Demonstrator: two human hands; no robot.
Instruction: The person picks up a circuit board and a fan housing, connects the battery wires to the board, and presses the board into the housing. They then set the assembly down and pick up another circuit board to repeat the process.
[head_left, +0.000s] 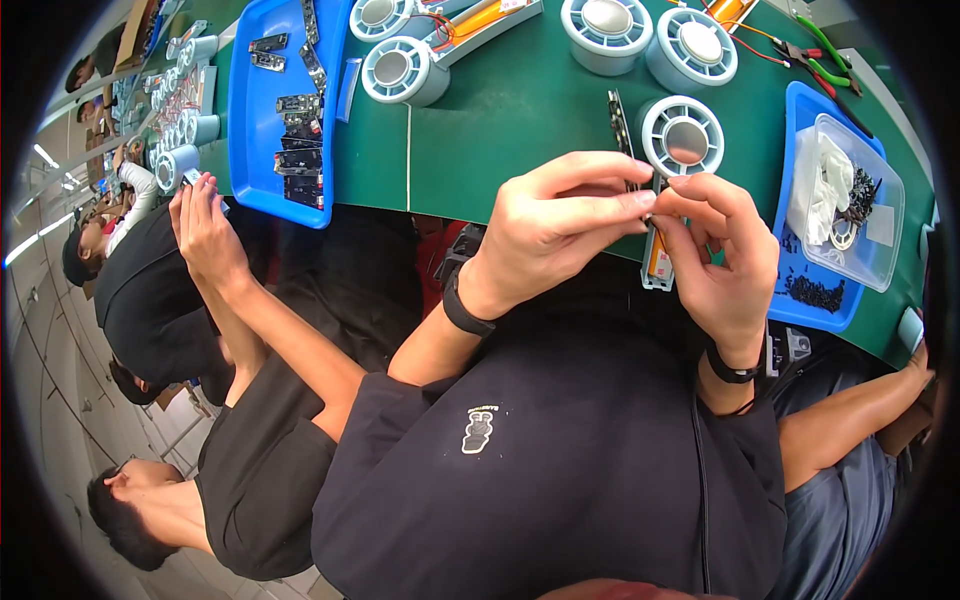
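My left hand is closed in a pinch at the table's near edge, with a narrow dark circuit board rising from its fingertips. Close beside it, my right hand has thumb and fingers pressed together; whatever small piece they grip is hidden. The two sets of fingertips nearly touch. Beneath them shows a pale blue housing with an orange battery in it, partly covered by my fingers. Just beyond the hands stands a round pale blue part with a spoked rim and a grey centre.
At left, a blue tray holds several circuit boards. More round parts stand at the far side of the green table. Green-handled pliers lie far right, above a blue tray with black screws and a clear box. People sit on both sides.
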